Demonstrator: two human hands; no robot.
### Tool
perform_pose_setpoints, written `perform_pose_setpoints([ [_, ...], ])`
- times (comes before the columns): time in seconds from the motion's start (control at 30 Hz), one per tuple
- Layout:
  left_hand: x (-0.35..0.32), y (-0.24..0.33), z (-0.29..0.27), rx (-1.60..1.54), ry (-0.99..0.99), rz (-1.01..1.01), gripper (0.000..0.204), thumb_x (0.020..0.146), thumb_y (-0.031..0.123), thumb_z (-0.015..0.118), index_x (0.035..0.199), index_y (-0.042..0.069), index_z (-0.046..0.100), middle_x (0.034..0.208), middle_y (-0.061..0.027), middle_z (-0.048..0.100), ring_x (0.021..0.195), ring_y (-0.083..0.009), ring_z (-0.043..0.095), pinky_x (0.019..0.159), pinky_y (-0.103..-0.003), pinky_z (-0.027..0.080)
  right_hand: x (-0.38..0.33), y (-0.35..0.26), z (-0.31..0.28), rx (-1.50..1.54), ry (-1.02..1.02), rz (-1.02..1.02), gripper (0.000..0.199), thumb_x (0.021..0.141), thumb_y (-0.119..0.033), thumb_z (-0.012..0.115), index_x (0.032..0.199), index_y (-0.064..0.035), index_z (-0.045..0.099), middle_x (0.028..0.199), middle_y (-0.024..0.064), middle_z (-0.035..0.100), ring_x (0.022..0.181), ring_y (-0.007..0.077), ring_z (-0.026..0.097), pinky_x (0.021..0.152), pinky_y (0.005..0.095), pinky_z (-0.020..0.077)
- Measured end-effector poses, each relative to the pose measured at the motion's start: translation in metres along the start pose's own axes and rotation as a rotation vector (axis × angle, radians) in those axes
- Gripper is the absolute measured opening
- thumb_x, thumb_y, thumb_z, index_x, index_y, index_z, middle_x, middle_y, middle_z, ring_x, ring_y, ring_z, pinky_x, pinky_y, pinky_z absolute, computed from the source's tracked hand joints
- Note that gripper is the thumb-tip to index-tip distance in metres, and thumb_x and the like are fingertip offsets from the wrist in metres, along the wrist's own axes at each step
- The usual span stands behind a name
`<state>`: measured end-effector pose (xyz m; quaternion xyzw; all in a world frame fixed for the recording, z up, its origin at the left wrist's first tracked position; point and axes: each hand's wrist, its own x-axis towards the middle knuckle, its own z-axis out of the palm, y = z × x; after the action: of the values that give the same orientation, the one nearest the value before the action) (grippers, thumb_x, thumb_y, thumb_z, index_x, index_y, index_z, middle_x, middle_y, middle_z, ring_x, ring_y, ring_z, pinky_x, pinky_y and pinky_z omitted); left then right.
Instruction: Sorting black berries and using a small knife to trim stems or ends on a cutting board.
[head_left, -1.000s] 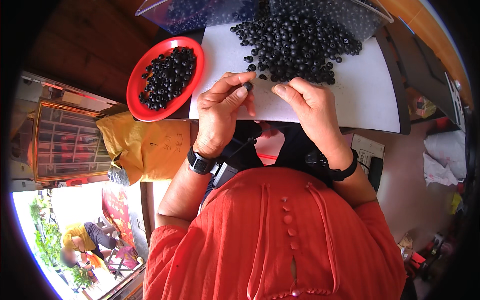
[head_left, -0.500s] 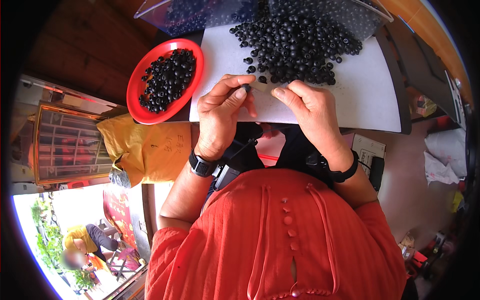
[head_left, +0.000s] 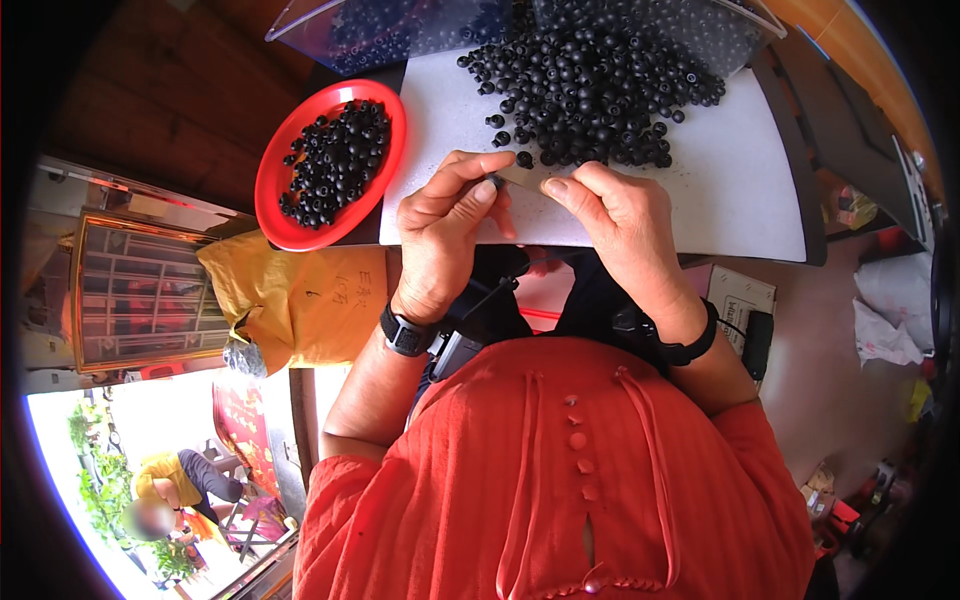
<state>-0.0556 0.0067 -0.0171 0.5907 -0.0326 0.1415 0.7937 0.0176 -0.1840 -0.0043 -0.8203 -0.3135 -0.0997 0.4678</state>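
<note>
Over the near edge of the white work surface (head_left: 730, 215), my left hand (head_left: 437, 225) pinches a small round black piece (head_left: 497, 180) between thumb and fingers. My right hand (head_left: 632, 220) is closed on a thin flat blade-like strip (head_left: 525, 178), whose far end meets the black piece. Just beyond the fingertips lies a big pile of small black round pieces with holes (head_left: 600, 95), like beads. To the left, a red oval plate (head_left: 268, 195) holds more of the same black pieces.
Clear plastic bins (head_left: 400, 40) with black pieces stand behind the pile. A yellow bag (head_left: 310, 300) hangs left, below the plate. A white box (head_left: 740, 300) sits lower right. White plastic bags (head_left: 895, 300) lie far right. Another person (head_left: 180, 480) sits outside, lower left.
The strip has tilted and now shows narrower, closer to edge-on. Both hands stay in nearly the same place, with the black piece still in my left fingers.
</note>
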Motion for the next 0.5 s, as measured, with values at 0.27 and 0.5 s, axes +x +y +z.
perform_pose_setpoints([
  [0.27,0.0005,-0.002,-0.0006,-0.039,0.015,-0.015,0.025,0.103,-0.007,0.054,0.123,-0.005,0.069,0.11,-0.0072,0.061,0.082,-0.0151,0.065,0.073,-0.029,0.058,-0.0037,0.0029,0.0043,-0.097,0.044,-0.117,0.037,0.098,-0.027,0.073,0.071,-0.0059,0.058,0.058,0.0109,0.055,0.047,0.0276,0.054,0.047,0.0414,0.0389],
  [0.5,0.001,-0.0014,0.0001,-0.045,0.006,-0.012,0.024,0.103,-0.006,0.055,0.123,-0.005,0.069,0.109,-0.0062,0.06,0.081,-0.0145,0.064,0.074,-0.029,0.057,-0.0054,-0.001,0.0017,0.064,0.029,0.012,0.036,0.097,-0.026,0.074,0.073,-0.0057,0.058,0.059,0.0107,0.055,0.047,0.0274,0.052,0.047,0.0406,0.0389],
])
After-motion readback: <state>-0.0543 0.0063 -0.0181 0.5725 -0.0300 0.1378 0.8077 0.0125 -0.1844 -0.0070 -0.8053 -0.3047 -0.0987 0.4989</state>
